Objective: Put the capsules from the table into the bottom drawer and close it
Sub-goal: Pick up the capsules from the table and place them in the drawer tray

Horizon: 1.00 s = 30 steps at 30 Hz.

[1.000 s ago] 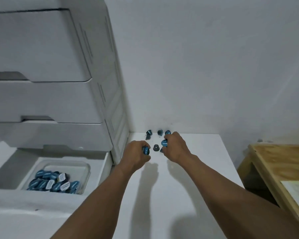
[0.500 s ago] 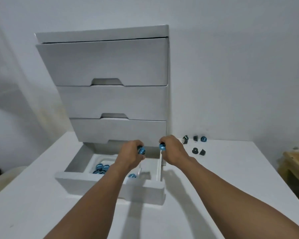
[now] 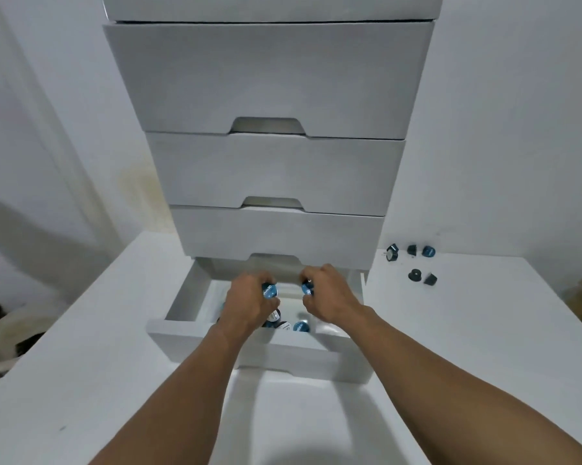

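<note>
A white surface (image 3: pixel 467 330) carries a tall white set of drawers (image 3: pixel 269 78) whose upper three drawers sit closed. The bottom drawer (image 3: pixel 215 344) is pulled out toward the person. Both hands hang over its open space: the left hand (image 3: pixel 249 307) has its fingers curled round a blue capsule (image 3: pixel 270 290), and the right hand (image 3: pixel 329 297) pinches another blue capsule (image 3: pixel 307 289). A few capsules (image 3: pixel 301 327) lie inside the drawer below them. Five loose capsules (image 3: pixel 414 274) remain on the surface, right of the drawers and near the wall.
</note>
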{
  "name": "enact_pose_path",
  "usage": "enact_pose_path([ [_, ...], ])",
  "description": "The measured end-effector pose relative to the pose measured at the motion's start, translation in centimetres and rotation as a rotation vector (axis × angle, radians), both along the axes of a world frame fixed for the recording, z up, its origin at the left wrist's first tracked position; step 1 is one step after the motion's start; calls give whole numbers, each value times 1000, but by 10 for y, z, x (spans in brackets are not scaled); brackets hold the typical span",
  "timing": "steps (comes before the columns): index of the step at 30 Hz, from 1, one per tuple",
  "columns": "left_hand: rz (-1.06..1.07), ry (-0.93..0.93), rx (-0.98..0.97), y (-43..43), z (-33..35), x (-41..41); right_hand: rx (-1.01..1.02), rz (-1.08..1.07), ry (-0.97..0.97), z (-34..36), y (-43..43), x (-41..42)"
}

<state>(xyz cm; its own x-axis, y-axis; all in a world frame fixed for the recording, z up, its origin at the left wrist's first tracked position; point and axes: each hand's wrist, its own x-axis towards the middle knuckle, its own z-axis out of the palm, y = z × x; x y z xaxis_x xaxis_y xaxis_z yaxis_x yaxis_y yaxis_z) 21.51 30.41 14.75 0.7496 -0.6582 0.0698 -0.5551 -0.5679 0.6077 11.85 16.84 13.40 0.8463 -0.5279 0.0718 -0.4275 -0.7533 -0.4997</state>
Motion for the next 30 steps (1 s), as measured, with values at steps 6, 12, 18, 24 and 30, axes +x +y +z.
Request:
enact_pose_path([
  [6,-18,69,123,-17,-27,40,33,9,93,-31,-22,39],
  [12,-93,66,207,-41,-65,67,92,-30,186,-71,-32,60],
  [18,-234,63,285,-63,-101,88,144,-71,204,-99,-37,69],
  [24,-362,58,320,-82,-121,98,153,-93,349,-110,-47,76],
  [30,-428,36,358,-95,-138,104,118,-65,421,-118,-57,83],
])
